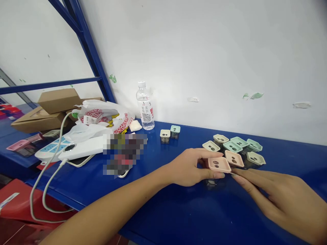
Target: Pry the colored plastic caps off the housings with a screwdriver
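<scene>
My left hand (190, 166) is closed around a pink two-hole pencil sharpener (219, 164) with a dark see-through body, thumb and fingers on its sides. My right hand (277, 192) comes in from the right, fingers pressed together beside that sharpener's near right corner. A thin pale edge shows at its fingertips; what it pinches is too small to make out. Right behind the hands stand several more sharpeners: another pink sharpener (234, 159), a cream sharpener (211, 146), a mint sharpener (232, 147) and a grey-green sharpener (255, 158).
Farther left on the blue table (178, 211) stand a beige sharpener (165, 133) and a mint one (175, 129). Behind them is a water bottle (145, 108) by the wall. Plastic bags (102, 115), a power strip (52, 148), a white power bank (83, 148) with cables and cardboard boxes (58, 102) crowd the left.
</scene>
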Available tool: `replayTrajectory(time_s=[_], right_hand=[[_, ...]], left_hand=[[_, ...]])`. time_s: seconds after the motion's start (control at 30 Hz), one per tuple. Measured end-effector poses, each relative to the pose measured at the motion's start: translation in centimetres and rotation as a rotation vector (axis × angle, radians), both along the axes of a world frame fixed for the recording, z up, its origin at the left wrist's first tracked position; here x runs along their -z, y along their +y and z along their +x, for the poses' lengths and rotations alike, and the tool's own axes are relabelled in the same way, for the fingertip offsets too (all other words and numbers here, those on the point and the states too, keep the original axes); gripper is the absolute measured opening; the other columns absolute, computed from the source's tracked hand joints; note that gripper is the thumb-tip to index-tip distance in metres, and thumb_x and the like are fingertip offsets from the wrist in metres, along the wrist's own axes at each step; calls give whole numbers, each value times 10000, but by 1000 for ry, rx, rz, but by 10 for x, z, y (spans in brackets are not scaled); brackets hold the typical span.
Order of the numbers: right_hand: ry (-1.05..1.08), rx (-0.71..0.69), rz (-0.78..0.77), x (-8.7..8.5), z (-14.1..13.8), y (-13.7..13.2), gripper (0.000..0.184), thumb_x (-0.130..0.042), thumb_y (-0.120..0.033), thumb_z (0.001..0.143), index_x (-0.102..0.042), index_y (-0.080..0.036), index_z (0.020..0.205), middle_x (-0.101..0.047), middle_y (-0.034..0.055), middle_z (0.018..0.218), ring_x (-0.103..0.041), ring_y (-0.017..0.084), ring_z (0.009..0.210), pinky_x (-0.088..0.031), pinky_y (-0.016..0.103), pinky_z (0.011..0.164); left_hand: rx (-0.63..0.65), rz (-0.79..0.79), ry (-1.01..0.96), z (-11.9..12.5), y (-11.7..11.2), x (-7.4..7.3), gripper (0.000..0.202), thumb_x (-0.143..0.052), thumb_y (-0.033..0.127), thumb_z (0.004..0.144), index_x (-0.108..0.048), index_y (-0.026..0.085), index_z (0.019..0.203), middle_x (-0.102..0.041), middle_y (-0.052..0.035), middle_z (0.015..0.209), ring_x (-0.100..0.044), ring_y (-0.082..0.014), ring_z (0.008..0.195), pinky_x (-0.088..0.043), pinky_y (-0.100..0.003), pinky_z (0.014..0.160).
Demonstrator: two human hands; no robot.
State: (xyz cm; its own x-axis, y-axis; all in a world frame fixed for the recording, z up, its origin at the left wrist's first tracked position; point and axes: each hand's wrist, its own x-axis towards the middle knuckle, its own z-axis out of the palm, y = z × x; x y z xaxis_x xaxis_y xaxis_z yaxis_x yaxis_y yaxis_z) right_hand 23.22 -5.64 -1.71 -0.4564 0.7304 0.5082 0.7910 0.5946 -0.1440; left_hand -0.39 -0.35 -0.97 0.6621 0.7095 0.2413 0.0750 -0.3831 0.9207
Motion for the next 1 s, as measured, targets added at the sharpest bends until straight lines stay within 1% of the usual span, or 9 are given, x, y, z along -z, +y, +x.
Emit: replayTrajectory(time_s=[0.1,0.17,0.3,0.4,0.57,0.67,0.8,0.9,1.0], right_hand=[[-218,5,121,3,7,1,297,-437,-388,950,-694,-246,906,-716,41,865,-669,232,662,-445,332,488],[-279,12,161,3,10,2,266,-463,-381,941,-685,-242,896,-695,45,826,-646,226,649,-442,337,504],[-273,2,255,0,9,5,229,-495,-346,928,-694,-234,935,-686,73,875,-618,247,721,-451,382,614],[-268,-53,270,-1,7,7,237,-486,-304,937,-692,-219,1015,-686,82,901,-601,256,756,-451,401,657],[-276,-110,392,3,10,8,262,-440,-302,976,-674,-206,1043,-686,68,942,-647,200,723,-439,313,542],[-274,-85,385,3,7,5,283,-418,-340,994,-666,-203,1014,-678,52,899,-643,174,657,-412,305,507],[-187,-36,372,-2,-5,0,387,-340,-335,1023,-670,-185,889,-665,69,853,-625,195,706,-404,330,583],[-170,-42,370,-4,-9,-2,405,-332,-328,1028,-675,-183,868,-660,75,858,-606,190,723,-396,331,619],[-177,-7,348,-3,-5,-1,419,-323,-363,1028,-670,-187,872,-642,66,823,-595,176,679,-382,319,578]], left_hand=[[-2,-15,-8,0,1,-1,658,-734,380,754,-568,91,1321,-642,-141,1097,-607,-224,918,-488,-354,838],[0,-44,-22,0,0,-2,651,-742,365,748,-574,94,1316,-646,-137,1091,-608,-224,921,-485,-354,839],[-11,-128,-46,0,-2,-4,600,-761,312,729,-613,110,1275,-660,-109,1037,-608,-204,900,-483,-338,829],[1,-166,-47,0,-2,-4,588,-765,319,723,-628,105,1253,-670,-105,999,-608,-190,871,-487,-328,817],[4,-147,-24,-1,0,-4,636,-765,312,717,-600,89,1290,-679,-122,1017,-614,-198,869,-487,-341,834],[32,-161,-46,-3,3,-3,626,-765,287,718,-599,96,1291,-681,-128,1046,-616,-208,894,-485,-356,849],[90,-196,-54,-5,8,-1,632,-786,278,689,-615,104,1272,-674,-127,1086,-623,-219,945,-480,-364,890],[104,-207,-51,-7,10,-1,642,-793,264,679,-614,79,1267,-677,-138,1087,-629,-222,956,-474,-367,910],[119,-251,-75,-9,12,-2,623,-787,233,697,-606,87,1276,-680,-134,1113,-633,-216,989,-460,-358,943]])
